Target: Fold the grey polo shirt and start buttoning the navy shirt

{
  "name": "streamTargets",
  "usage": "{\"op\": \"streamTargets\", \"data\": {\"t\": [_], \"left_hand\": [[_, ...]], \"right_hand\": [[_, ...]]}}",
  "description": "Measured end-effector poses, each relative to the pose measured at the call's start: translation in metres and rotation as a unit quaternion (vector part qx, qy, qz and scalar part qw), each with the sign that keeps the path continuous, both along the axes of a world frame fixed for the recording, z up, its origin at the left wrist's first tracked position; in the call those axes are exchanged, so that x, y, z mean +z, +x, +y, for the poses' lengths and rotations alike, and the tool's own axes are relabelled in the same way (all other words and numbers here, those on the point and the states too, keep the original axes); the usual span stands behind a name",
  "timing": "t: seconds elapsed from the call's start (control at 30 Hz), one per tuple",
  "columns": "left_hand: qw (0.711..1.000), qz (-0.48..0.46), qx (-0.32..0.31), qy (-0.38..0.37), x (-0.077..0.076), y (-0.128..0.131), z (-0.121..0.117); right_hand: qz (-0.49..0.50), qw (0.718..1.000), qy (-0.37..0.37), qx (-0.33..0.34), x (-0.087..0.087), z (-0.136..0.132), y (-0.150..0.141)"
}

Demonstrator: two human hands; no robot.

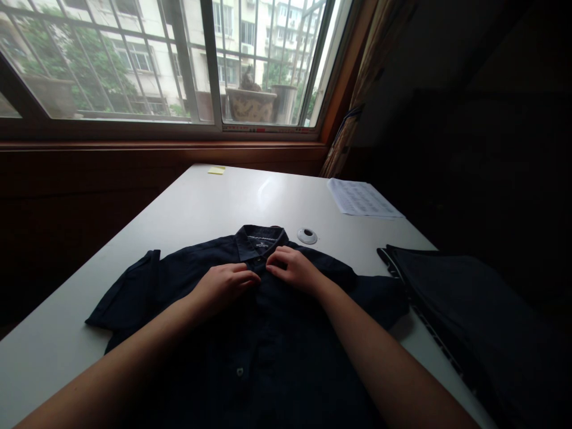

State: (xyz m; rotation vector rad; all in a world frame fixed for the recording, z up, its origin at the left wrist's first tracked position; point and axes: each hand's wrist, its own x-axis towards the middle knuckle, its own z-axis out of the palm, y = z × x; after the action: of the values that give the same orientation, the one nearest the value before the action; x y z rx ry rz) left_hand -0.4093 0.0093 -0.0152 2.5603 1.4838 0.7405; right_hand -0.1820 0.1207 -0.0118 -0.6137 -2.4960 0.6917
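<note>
A dark navy short-sleeved shirt point(304, 339) lies front up on the white table point(179, 220), collar toward the window and sleeves spread to both sides. Just below the collar point(245, 245), my left hand point(227, 283) has its fingers bent together on the left side of the front placket. My right hand point(292, 267) pinches the fabric by the collar's right point, thumb against the fingertips. A small gap separates the two hands. One button point(240, 372) shows lower on the front. The fingers cover the cloth edges they hold.
Dark folded cloth point(469, 298) with a patterned edge lies at the table's right side. Behind the collar is a round cable-hole cover point(307, 236). Printed papers point(364, 198) rest at the back right, a yellow sticky note point(217, 170) at the back left. A barred window point(152, 59) stands beyond.
</note>
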Motion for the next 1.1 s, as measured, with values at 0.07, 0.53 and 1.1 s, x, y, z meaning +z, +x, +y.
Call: {"op": "streamTargets", "data": {"t": [0.07,0.53,1.1], "left_hand": [[1.000,-0.009,-0.002,-0.014,-0.0012,-0.0006,0.0006],[0.991,-0.087,-0.004,-0.102,-0.0001,-0.0017,0.0017],[0.987,-0.109,-0.035,-0.110,0.0017,-0.0031,0.0006]], "right_hand": [[0.000,1.000,0.000,0.001,-0.0001,0.0003,-0.0001],[0.000,1.000,-0.002,-0.001,0.0018,-0.0010,-0.0002],[0.002,1.000,-0.008,0.000,0.0014,-0.0007,0.0006]]}}
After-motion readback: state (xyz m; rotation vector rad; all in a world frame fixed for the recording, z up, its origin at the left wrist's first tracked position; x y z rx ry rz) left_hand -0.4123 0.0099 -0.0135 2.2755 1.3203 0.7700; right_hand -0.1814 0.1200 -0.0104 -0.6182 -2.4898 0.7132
